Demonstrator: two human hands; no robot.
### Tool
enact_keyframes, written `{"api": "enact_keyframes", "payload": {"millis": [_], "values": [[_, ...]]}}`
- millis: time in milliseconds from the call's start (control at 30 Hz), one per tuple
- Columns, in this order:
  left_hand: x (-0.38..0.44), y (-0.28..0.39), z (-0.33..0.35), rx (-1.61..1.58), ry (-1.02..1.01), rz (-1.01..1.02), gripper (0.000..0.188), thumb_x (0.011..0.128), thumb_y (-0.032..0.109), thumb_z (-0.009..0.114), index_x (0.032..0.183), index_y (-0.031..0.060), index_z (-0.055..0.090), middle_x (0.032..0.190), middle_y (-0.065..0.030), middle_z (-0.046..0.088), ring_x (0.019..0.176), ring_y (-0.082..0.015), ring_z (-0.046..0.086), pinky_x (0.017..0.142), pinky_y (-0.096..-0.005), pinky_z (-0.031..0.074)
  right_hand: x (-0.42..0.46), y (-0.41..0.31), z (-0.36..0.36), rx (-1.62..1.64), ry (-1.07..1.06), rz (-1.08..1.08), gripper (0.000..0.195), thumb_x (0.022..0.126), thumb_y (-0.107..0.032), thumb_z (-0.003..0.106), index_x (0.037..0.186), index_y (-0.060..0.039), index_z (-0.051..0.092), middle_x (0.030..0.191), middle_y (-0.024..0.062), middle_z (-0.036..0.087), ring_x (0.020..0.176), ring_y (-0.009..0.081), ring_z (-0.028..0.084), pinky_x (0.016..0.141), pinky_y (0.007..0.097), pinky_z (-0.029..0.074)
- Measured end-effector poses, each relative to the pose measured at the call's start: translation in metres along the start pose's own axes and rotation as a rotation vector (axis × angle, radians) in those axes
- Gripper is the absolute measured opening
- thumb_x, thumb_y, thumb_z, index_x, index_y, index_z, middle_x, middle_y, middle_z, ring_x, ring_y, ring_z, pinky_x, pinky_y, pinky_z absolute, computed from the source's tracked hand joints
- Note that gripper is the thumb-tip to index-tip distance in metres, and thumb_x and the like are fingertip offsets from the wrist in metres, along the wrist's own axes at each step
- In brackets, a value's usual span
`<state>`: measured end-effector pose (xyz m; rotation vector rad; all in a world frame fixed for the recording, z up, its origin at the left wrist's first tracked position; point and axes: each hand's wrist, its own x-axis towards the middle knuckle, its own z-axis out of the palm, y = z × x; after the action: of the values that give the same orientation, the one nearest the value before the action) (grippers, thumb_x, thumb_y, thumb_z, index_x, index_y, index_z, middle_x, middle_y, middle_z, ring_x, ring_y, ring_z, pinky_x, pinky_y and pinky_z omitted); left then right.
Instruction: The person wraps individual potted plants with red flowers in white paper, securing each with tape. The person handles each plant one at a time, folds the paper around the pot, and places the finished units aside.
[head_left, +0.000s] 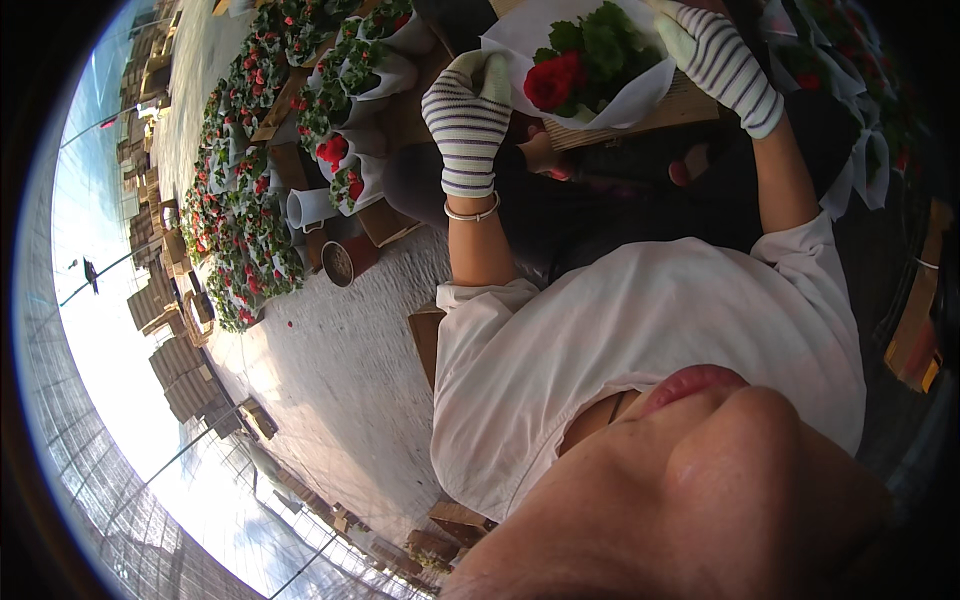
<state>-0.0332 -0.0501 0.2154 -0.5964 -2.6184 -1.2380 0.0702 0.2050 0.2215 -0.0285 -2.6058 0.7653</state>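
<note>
My left hand (469, 112), in a white knit glove with dark stripes, pinches the left rim of a white wrapper (645, 94). My right hand (720, 64), gloved the same way, holds the wrapper's opposite rim near the top of the view. Between the hands, the wrapper surrounds a potted-type plant with green leaves (600, 41) and a red bloom (551, 81). Its base is hidden inside the wrapper. Corrugated cardboard (637, 124) shows just below it, above my dark-clad legs (600, 202).
Many wrapped red-flowering plants (251, 202) stand to the left, with more wrapped plants (832, 82) to the right. A white container (307, 208) and a reddish-brown pot (352, 259) lie beside the left rows. Stacked cardboard (184, 375) lines the far side of the floor (345, 375).
</note>
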Motion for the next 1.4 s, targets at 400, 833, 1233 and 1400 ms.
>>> {"api": "enact_keyframes", "payload": {"millis": [400,833,1233,1400], "values": [[-0.037,-0.069,0.028,-1.020,-0.040,-0.112,0.075,0.082,0.008,0.067,0.147,0.0070,0.029,0.133,-0.0144,0.049,0.114,-0.0239,0.054,0.095,-0.0315,0.046,-0.055,0.079,0.044,0.683,0.057,0.396,0.043,0.096,-0.018,0.055,0.137,-0.0079,0.049,0.130,0.0091,0.059,0.120,0.0203,0.056,0.099,0.0328,0.047],[-0.060,-0.072,0.120,-1.133,-0.373,-0.194,0.067,0.065,0.021,0.090,0.117,0.0003,0.053,0.110,-0.0086,0.061,0.098,-0.0191,0.061,0.085,-0.0328,0.053,-0.062,0.044,0.163,0.214,0.106,-0.065,0.052,0.085,-0.016,0.066,0.132,-0.0018,0.050,0.123,0.0199,0.059,0.110,0.0362,0.058,0.097,0.0442,0.046],[-0.067,-0.059,0.120,-1.216,-0.097,-0.556,0.046,0.078,0.008,0.079,0.117,0.0007,0.056,0.112,-0.0081,0.059,0.095,-0.0182,0.059,0.082,-0.0310,0.052,-0.043,0.016,0.145,0.534,-0.093,0.088,0.055,0.085,-0.031,0.065,0.129,-0.0002,0.053,0.121,0.0168,0.059,0.111,0.0292,0.057,0.096,0.0405,0.046],[-0.066,-0.075,0.122,-1.060,-0.259,-0.521,0.044,0.077,0.018,0.081,0.112,0.0024,0.060,0.107,-0.0070,0.062,0.096,-0.0184,0.060,0.083,-0.0326,0.052,-0.024,0.016,0.163,0.942,0.001,0.484,0.033,0.094,-0.027,0.053,0.105,0.0017,0.065,0.104,0.0143,0.065,0.093,0.0217,0.061,0.085,0.0343,0.048]]}}
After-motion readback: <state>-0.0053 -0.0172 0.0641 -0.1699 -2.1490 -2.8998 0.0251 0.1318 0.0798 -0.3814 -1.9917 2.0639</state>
